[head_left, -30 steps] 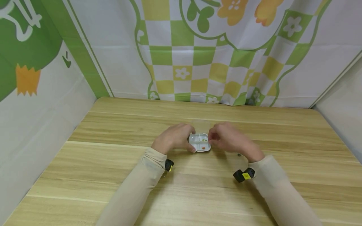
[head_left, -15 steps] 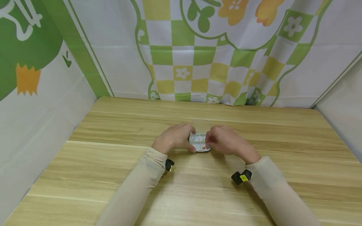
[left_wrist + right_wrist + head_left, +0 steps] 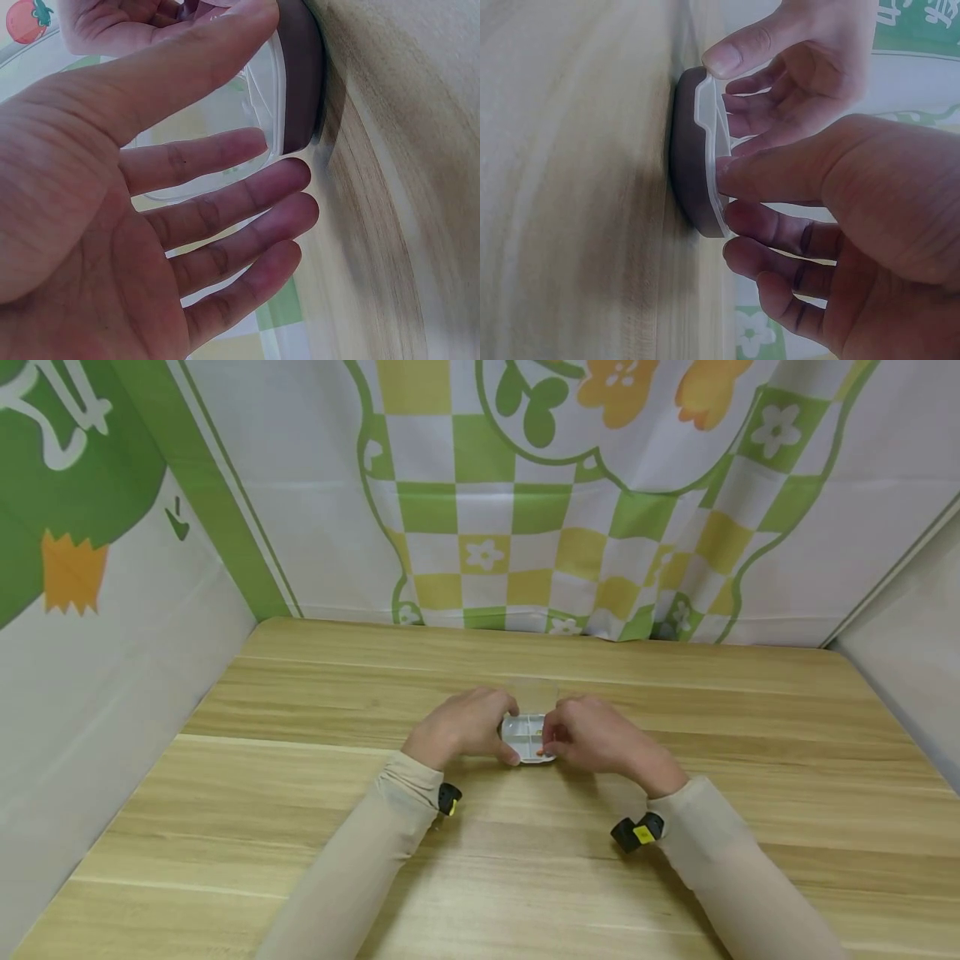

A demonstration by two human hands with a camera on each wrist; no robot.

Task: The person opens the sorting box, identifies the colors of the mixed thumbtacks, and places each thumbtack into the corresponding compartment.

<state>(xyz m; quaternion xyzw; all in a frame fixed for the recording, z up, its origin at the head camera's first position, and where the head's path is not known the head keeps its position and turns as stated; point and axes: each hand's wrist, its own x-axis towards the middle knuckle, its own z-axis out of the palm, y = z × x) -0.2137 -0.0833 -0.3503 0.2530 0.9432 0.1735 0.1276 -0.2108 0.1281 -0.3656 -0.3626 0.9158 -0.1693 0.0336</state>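
Note:
A small white pill box [image 3: 517, 753] with several compartments lies on the table in the head view, its clear lid [image 3: 534, 693] folded back. The left hand [image 3: 468, 722] holds the box at its left side, thumb on the near rim; its other fingers spread past the far edge in the left wrist view. An orange pill [image 3: 539, 753] sits in the near right compartment, and a greenish-yellow piece [image 3: 539, 732] in the far right one. The right hand [image 3: 596, 731] has thumb and forefinger down inside the right side, beside the orange pill. Whether they pinch anything is hidden.
The wooden table [image 3: 337, 693] runs back to a patterned green and white curtain [image 3: 487, 510]. White cloth walls [image 3: 142, 693] stand at left and right. Each wrist wears a black camera [image 3: 636, 832].
The right hand has moved slightly left, from the right edge of the pill box to inside its right compartments. The left hand and the box have stayed in place.

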